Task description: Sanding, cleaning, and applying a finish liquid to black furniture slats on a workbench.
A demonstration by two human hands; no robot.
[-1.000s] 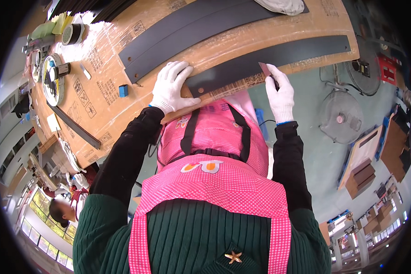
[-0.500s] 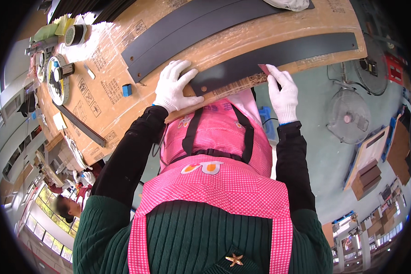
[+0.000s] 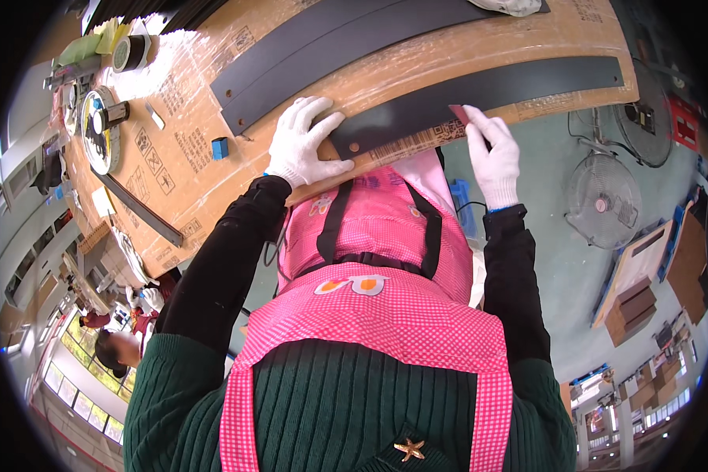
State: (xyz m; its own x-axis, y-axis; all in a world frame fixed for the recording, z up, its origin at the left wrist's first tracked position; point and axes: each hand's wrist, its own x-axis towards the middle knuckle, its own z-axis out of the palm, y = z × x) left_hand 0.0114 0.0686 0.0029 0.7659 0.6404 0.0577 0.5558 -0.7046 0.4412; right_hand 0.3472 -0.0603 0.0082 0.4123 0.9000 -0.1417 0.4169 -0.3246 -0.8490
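A long dark grey panel [image 3: 480, 90] lies along the near edge of the cardboard-covered table, with a round hole near each end. My left hand [image 3: 305, 143], in a white knit glove, rests at its left end; fingers are spread and the thumb points along the near edge. My right hand [image 3: 494, 153], gloved alike, pinches a small dark-red flat piece [image 3: 459, 113] at the panel's near edge, around its middle. Whether the piece touches the panel I cannot tell. Farther back lie wider dark panels [image 3: 315, 59], with a whitish cloth [image 3: 511, 6] on their right end.
On the table's left are a small blue block [image 3: 219, 148], tape rolls [image 3: 128, 53], a round white-rimmed reel [image 3: 98, 141] and a narrow dark strip [image 3: 141, 208]. A floor fan [image 3: 603, 203] stands right of the table. Another person [image 3: 122, 346] is at lower left.
The view has shifted slightly. My right hand and the dark-red piece have moved only a little at the panel's near edge; my left hand stays at the left end.
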